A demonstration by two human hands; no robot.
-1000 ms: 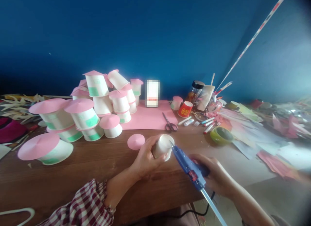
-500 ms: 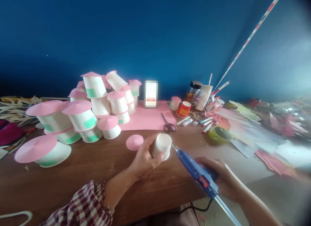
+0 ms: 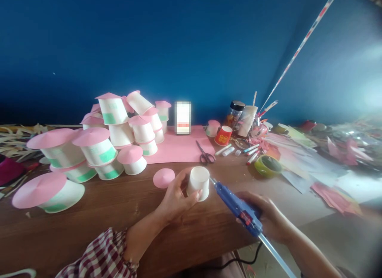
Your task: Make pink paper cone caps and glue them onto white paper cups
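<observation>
My left hand (image 3: 179, 192) is wrapped round a white paper cup (image 3: 199, 182), which is upside down with its recessed base facing up. In my right hand (image 3: 262, 210) is a blue hot glue gun (image 3: 237, 206), a long clear glue stick (image 3: 276, 250) sticking out of its back end. The gun's nozzle is at the right side of the cup's upper rim; whether it touches I cannot tell. Just left of the cup, a pink paper cone (image 3: 164, 178) lies on the wooden table (image 3: 119, 208).
Several white cups with pink cone tops (image 3: 98, 144) are stacked at the left. Scissors (image 3: 205, 153) lie on the edge of a pink sheet (image 3: 179, 150). A red cup (image 3: 223, 136), markers (image 3: 222, 149), green tape roll (image 3: 267, 166) and paper scraps (image 3: 337, 196) lie rightward. A black cord (image 3: 238, 260) hangs below.
The view has shifted slightly. The white cup is tipped a little more upright in my left hand, and the glue gun's nozzle stays beside its rim.
</observation>
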